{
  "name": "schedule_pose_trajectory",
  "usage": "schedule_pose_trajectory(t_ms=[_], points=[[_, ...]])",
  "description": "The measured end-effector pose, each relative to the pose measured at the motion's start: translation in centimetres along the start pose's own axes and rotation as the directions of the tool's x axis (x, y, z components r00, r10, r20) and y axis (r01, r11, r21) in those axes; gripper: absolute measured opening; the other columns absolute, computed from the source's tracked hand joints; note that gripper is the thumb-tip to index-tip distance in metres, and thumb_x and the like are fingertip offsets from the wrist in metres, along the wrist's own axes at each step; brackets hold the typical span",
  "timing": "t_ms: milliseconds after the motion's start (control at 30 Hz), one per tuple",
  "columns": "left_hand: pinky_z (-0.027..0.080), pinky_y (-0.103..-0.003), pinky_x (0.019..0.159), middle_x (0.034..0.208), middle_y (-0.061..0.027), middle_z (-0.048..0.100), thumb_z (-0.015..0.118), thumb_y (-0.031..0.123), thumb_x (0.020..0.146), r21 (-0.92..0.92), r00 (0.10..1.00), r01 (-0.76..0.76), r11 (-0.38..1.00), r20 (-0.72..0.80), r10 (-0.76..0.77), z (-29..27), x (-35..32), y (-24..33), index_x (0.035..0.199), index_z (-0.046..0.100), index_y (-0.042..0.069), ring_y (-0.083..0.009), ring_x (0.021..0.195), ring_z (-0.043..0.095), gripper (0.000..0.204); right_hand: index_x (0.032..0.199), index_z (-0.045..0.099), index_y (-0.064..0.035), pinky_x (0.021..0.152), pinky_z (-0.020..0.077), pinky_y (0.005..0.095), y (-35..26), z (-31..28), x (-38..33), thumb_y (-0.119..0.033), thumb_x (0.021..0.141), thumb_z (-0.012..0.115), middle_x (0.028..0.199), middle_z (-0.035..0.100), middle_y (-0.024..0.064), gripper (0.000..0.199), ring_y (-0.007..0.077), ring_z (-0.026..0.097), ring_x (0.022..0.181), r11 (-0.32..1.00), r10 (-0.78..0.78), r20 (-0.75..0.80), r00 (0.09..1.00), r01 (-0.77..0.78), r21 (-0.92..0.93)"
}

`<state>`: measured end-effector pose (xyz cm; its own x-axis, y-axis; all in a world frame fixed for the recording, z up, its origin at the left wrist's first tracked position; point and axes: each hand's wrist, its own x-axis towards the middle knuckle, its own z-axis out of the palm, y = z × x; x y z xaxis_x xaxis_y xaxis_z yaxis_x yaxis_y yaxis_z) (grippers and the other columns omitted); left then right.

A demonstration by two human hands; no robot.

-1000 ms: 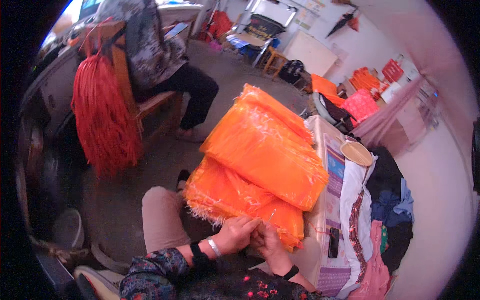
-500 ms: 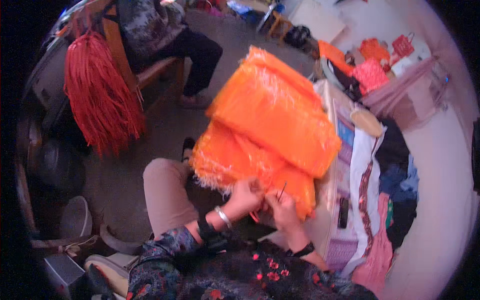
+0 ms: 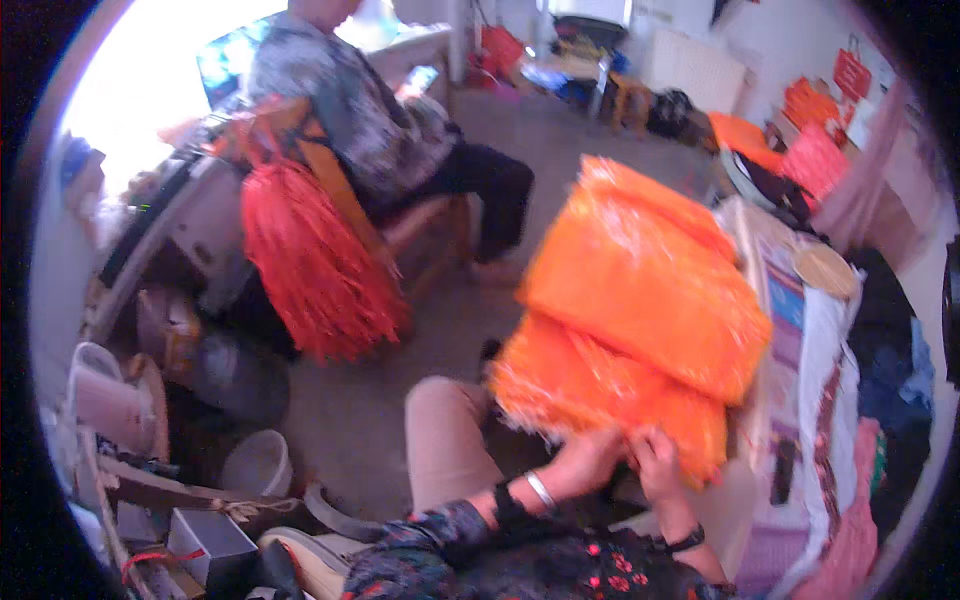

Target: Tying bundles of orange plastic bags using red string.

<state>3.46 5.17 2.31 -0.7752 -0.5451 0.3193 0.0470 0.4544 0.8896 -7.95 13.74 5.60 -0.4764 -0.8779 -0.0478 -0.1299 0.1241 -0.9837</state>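
A stack of folded orange mesh material (image 3: 640,270), with frayed whitish edges, lies in front of me beside the cluttered surface on my right. At its near edge my left hand (image 3: 588,462) is closed, its fingers pinched together. Right against it, my right hand (image 3: 655,466) is closed too, thumb and fingers drawn together close to the orange material. Whatever the fingertips hold is too small and blurred to make out. My left knee (image 3: 445,420), in light trousers, shows left of the stack.
Another person (image 3: 370,130) sits on a wooden bench ahead, holding a lit phone (image 3: 418,80). Red strands (image 3: 310,260) hang from a chair back. A white bucket (image 3: 258,465) and a grey box (image 3: 212,548) stand low left. Clothes (image 3: 885,330) and a tan disc (image 3: 826,272) lie right.
My view has swung left and up, so everything sits further right and lower. Both hands remain together at the stack's near edge. A thin dark stick at my right hand no longer shows.
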Motion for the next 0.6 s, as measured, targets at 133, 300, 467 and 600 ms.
schedule_pose_trajectory(t_ms=[133,300,467,600], points=[[0.044,-0.041,0.057,0.07,-0.0196,0.055,0.05,0.011,0.079,0.037,0.998,0.031,0.999,-0.05,-0.029,-0.2,-0.3,1.3,0.079,0.048,0.001,-0.037,0.068,0.056,0.011,0.074,0.049,-0.0088,0.045,0.0332,0.0185,0.9,0.5,-0.4,-0.017,0.086,0.051,0.061,0.05,-0.0018,0.015,0.0051,0.042,0.05,0.985,0.07,0.031,0.997,-0.074,0.158],[0.045,-0.035,0.059,0.073,-0.0154,0.058,0.051,0.005,0.078,0.096,0.997,0.063,0.993,-0.042,-0.059,-1.0,0.2,1.8,0.096,0.051,0.004,-0.0304,0.069,0.059,0.018,0.074,0.049,-0.0078,0.048,0.0359,0.0186,1.2,0.7,0.4,-0.017,0.086,0.052,0.062,0.051,-0.0014,0.016,0.006,0.044,0.051,0.974,0.03,0.052,0.998,-0.041,0.221],[0.046,-0.036,0.058,0.07,-0.0148,0.058,0.049,0.002,0.077,0.061,0.993,0.121,0.991,0.003,-0.122,-1.2,0.4,1.7,0.098,0.051,0.003,-0.0296,0.066,0.059,0.021,0.075,0.049,-0.0073,0.05,0.0368,0.019,0.9,0.7,0.8,-0.017,0.086,0.052,0.063,0.052,0.0,0.014,0.0065,0.045,0.052,0.962,0.023,0.101,0.995,-0.05,0.267],[0.045,-0.033,0.055,0.066,-0.0119,0.057,0.048,0.002,0.078,0.012,0.993,0.121,0.993,0.004,-0.121,-1.7,0.2,2.4,0.09,0.054,0.002,-0.0243,0.063,0.059,0.013,0.076,0.05,-0.0073,0.047,0.0353,0.0184,0.0,0.8,-0.1,-0.017,0.086,0.051,0.062,0.053,0.0001,0.014,0.0057,0.045,0.051,0.967,0.005,0.087,0.996,-0.027,0.253]])
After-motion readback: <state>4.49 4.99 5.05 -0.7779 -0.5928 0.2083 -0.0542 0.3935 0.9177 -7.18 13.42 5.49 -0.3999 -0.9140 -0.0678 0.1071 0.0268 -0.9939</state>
